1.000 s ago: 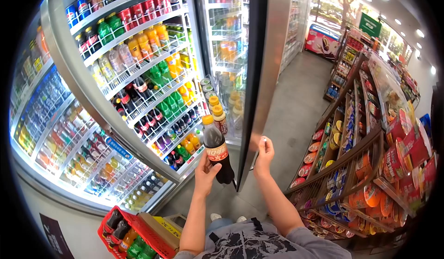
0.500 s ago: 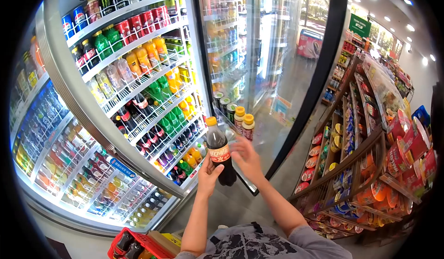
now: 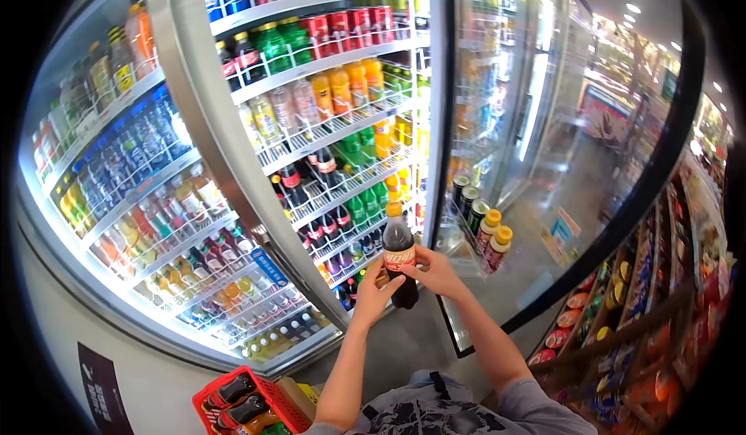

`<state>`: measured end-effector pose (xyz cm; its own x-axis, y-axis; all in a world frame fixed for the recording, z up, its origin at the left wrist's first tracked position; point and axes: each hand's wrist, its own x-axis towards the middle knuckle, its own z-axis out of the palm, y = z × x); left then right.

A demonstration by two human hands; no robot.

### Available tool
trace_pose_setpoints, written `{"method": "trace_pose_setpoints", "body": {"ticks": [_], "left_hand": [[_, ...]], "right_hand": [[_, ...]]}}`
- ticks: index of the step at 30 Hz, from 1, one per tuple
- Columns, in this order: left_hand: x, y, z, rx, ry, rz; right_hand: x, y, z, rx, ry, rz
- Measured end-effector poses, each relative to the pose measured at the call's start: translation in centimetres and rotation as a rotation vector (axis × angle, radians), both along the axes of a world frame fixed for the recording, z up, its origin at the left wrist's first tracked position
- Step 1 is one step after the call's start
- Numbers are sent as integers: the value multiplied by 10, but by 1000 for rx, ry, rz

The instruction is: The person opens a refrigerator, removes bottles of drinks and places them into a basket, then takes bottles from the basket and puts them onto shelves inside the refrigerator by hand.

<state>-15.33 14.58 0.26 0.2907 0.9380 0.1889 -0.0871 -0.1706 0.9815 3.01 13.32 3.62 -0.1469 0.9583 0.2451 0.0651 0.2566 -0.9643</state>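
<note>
A cola bottle (image 3: 398, 239) with a yellow cap and a red-and-cream label stands nearly upright in front of the lit drinks fridge (image 3: 430, 124). My left hand (image 3: 374, 295) is closed around its left side, below the label. From the right, my right hand (image 3: 437, 273) grips the same bottle at label height, thumb and fingers against it. Part of the lower bottle is hidden behind my fingers. Behind it, wire shelves (image 3: 342, 128) carry cans and bottles of cola, orange and green drinks.
The glass door (image 3: 505, 178) stands open at right, with several cans and yellow-capped bottles (image 3: 489, 237) in its rack. A red basket (image 3: 264, 384) holding dark bottles is at lower left. Snack shelves (image 3: 622, 342) line the right side. Another fridge section (image 3: 132, 178) is at left.
My right hand has come in from beside the bottle and now grips it. The view has turned left, so the fridge and basket appear farther right.
</note>
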Motion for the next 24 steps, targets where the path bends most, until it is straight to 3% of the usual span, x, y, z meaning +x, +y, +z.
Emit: {"method": "trace_pose_setpoints", "body": {"ticks": [4, 9, 13, 17, 24], "left_hand": [[-19, 23, 5, -86, 5, 55], [-30, 46, 7, 2, 99, 221], [-26, 67, 11, -42, 0, 189], [-33, 82, 8, -46, 115, 188], [10, 85, -10, -103, 67, 52]], "right_hand": [[-13, 41, 6, -13, -45, 99], [-26, 76, 15, -68, 36, 216], [-32, 86, 12, -45, 88, 118], [-35, 95, 1, -136, 232, 133], [17, 90, -16, -132, 120, 99]]}}
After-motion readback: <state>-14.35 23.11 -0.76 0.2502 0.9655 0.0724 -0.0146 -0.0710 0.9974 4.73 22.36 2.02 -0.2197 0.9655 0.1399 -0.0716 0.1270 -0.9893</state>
